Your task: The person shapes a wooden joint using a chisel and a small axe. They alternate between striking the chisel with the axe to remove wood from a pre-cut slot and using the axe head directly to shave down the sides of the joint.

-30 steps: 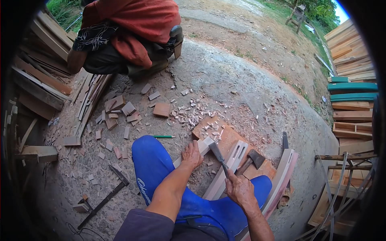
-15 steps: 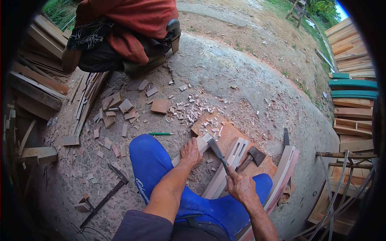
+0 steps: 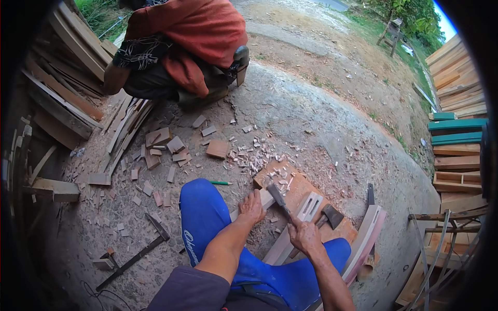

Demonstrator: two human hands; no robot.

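Observation:
My left hand [image 3: 252, 208] is closed over a pale squared length of wood [image 3: 266, 199], whose far end rests on a wide orange-brown board [image 3: 290, 181]. In my right hand [image 3: 307, 237] is a chisel-like tool with a wide, flat grey blade [image 3: 279, 198]. Its blade tip is beside the end of the held wood; I cannot tell whether they touch. Under the right hand's side lies a slotted wooden piece [image 3: 290, 230], and a hatchet [image 3: 332, 216] lies on the board to its right.
Wood chips [image 3: 254, 159] and offcut blocks [image 3: 218, 149] litter the concrete ahead and left. A green pencil [image 3: 220, 182] lies near my left knee, a bar clamp [image 3: 132, 257] at lower left. Another person in red [image 3: 202, 31] crouches at far left. Planks are stacked at both sides.
The whole view has shifted, so surroundings sit further right and lower. The blade tip has moved slightly relative to the wood's end. Both hands keep their holds.

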